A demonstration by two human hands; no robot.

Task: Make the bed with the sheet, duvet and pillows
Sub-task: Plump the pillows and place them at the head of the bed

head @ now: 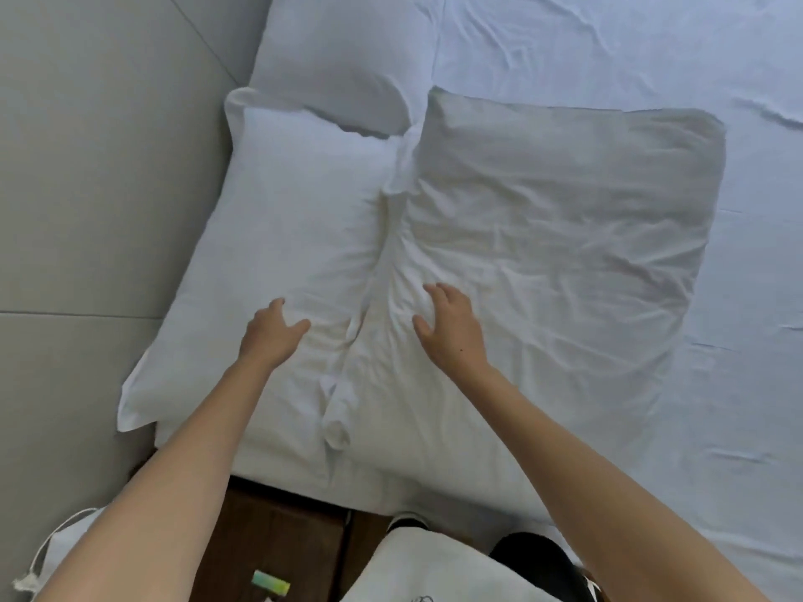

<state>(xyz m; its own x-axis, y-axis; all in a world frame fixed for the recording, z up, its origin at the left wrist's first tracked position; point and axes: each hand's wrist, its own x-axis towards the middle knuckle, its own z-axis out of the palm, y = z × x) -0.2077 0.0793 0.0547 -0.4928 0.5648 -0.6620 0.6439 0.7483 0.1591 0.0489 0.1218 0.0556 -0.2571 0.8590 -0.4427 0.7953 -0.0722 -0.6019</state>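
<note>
Floor comes first at the near edge: dark wood boards with a small green and yellow object lying on them, and a white cord at the near left. Just beyond, the bed's near edge begins, covered by the white sheet, which runs creased to the far right.

Our left hand rests on the near end of the left pillow, fingers spread and slack, gripping nothing. Our right hand lies the same way on the right pillow, palm down, unclenched, pressing into rumpled cloth. The two pillows lie side by side and touching along a gathered seam, the left one against the grey headboard. A third pillow sits farther off, partly under the far ends of the first two.

We judge these pillows light, soft and quick to slump, with loose cases that wrinkle and slide over the filling. Taking one by the middle would only bunch the cloth, so we would hold it by its two near corners or along a long edge, then shake and pat it flat. The left pillow's flat border flap at the near left corner offers an easy pinch.

No duvet shows here; we judge that step still to come.
</note>
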